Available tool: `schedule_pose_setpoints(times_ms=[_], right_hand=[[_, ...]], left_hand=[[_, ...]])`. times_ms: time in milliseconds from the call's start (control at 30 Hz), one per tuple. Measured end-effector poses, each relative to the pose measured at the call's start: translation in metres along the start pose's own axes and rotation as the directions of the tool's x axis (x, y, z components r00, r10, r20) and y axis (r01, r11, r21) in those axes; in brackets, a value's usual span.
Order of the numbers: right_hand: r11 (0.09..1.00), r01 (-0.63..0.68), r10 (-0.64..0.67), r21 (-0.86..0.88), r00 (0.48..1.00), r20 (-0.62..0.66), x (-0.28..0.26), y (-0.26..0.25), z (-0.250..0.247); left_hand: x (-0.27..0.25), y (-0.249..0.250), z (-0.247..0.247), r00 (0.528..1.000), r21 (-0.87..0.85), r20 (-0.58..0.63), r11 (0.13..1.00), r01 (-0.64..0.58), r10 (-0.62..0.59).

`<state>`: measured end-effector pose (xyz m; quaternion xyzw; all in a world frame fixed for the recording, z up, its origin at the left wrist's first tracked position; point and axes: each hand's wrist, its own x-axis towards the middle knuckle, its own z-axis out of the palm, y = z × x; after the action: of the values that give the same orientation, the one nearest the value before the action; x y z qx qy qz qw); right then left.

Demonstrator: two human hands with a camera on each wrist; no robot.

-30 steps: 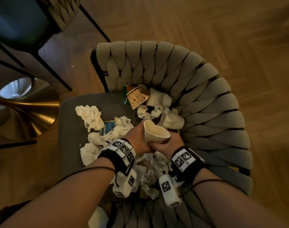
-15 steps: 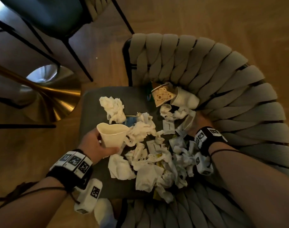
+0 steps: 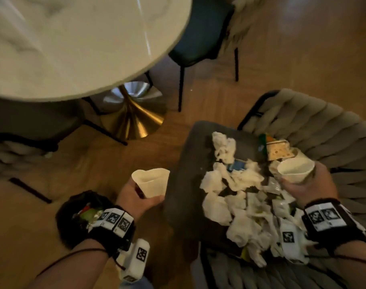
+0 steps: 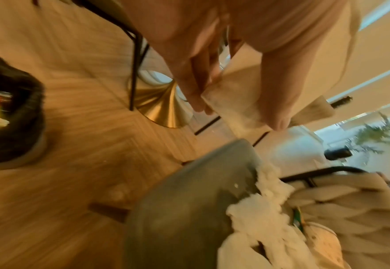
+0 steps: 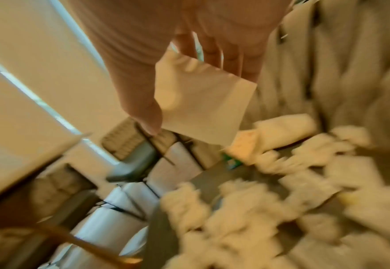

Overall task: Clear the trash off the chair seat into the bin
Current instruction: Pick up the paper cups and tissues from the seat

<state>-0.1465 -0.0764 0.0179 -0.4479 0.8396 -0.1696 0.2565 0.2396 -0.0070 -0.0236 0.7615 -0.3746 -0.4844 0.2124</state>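
A grey chair seat (image 3: 184, 163) is littered with crumpled white tissues (image 3: 225, 147), wrappers and a patterned paper cup (image 3: 279, 151) against the woven backrest (image 3: 324, 130). My left hand (image 3: 144, 195) grips a squashed cream paper cup (image 3: 150, 182) over the floor, just left of the seat's edge. The black-lined bin (image 3: 79, 215) with trash in it sits on the floor below my left wrist; in the left wrist view the bin (image 4: 10, 109) lies far left of the held cup (image 4: 235, 107). My right hand (image 3: 303, 184) grips a second cream cup (image 3: 295, 170) above the seat's right side, also seen as the cup (image 5: 200, 102).
A round marble tabletop (image 3: 73, 38) on a gold pedestal base (image 3: 134, 119) stands to the upper left. A dark-seated chair (image 3: 198, 34) with thin black legs is behind it, and another chair (image 3: 21, 126) sits at far left. Bare wooden floor (image 3: 94, 163) lies between bin and seat.
My left hand carried its cup leftward off the seat toward the bin. My right hand picked a second cup up from the back of the seat. The view swung left.
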Motion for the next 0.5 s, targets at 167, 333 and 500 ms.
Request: schedule_pose_setpoints(times_ms=[167, 333, 500], right_hand=[[0.95, 0.218, -0.257, 0.223, 0.953, 0.163, -0.097, -0.109, 0.112], [0.958, 0.21, -0.283, 0.195, 0.802, 0.526, -0.198, -0.167, 0.257], [0.971, 0.209, -0.232, 0.116, 0.704, 0.671, -0.267, -0.166, 0.386]], left_hand=[[-0.032, -0.117, -0.103, 0.983, -0.019, -0.116, 0.99, 0.141, -0.142], [-0.046, -0.263, -0.169, 0.907, -0.13, -0.199, 0.927, 0.352, -0.372], [0.003, -0.37, -0.188, 0.843, -0.156, -0.195, 0.865, 0.477, -0.501]])
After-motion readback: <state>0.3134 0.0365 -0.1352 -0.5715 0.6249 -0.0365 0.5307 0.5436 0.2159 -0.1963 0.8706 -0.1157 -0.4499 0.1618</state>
